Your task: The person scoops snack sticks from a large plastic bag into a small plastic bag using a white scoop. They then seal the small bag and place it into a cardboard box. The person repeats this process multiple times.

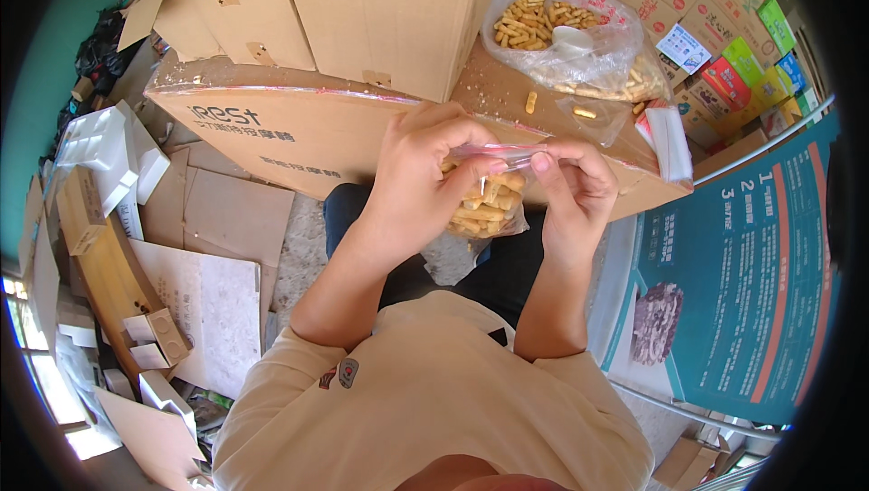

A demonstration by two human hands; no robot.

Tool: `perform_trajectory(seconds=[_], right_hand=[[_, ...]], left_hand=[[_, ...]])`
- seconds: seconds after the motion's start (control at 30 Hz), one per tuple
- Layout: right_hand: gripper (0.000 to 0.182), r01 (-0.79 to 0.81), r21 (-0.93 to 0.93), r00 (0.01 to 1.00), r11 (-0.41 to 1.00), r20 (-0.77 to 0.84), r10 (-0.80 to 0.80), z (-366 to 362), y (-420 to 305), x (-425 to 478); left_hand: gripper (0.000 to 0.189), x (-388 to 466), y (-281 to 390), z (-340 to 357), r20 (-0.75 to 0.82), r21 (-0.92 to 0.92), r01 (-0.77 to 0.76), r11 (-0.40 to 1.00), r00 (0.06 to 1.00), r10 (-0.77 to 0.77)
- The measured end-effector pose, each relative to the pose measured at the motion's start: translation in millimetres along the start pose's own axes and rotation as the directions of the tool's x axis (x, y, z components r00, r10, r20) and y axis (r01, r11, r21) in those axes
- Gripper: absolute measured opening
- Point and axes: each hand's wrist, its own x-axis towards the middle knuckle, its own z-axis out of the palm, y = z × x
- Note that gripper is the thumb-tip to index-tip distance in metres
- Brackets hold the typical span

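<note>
Both hands pinch the top edge of a small clear zip bag [490, 209] filled with golden stick-shaped snacks. My left hand [434, 175] grips the left part of its reddish seal strip between thumb and fingers. At the strip's right end, the thumb and forefinger of my right hand [570, 185] are closed on the plastic. Beyond them, a large open plastic bag [499, 12] of the same snacks rests on the cardboard box, with a white scoop or cup [571, 40] in it. Single snack pieces [531, 102] and a flat clear bag [607, 126] lie in front of it.
A long cardboard box [326, 131] serves as the work surface, with taller cartons [380, 16] on its left part. A stack of white plastic bags [669, 145] sits at its right corner. A teal printed banner [733, 274] stands at the right; cardboard sheets [231, 213] and foam pieces [102, 145] lie at the left.
</note>
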Motion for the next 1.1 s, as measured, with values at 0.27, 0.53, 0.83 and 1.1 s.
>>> perform_trajectory(seconds=[0.27,0.53,0.83,1.1], right_hand=[[0.008,-0.002,0.008,1.000,1.000,-0.029,0.002,0,5,1],[0.009,-0.008,0.033,0.999,0.999,-0.035,0.010,-6,18,0],[0.012,-0.039,0.133,0.998,0.990,0.047,0.033,-17,19,3],[0.011,-0.038,0.146,0.999,0.989,0.044,0.032,-17,15,4]], left_hand=[[0.008,3,-7,4,-0.012,-0.025,0.006,1.000,1.000,-0.006],[0.008,4,-17,8,0.071,-0.127,0.071,0.989,0.996,-0.062],[0.006,5,-14,10,0.089,-0.108,0.127,0.986,0.989,-0.118],[0.007,5,-7,11,0.055,-0.130,0.100,0.986,0.994,-0.093]])
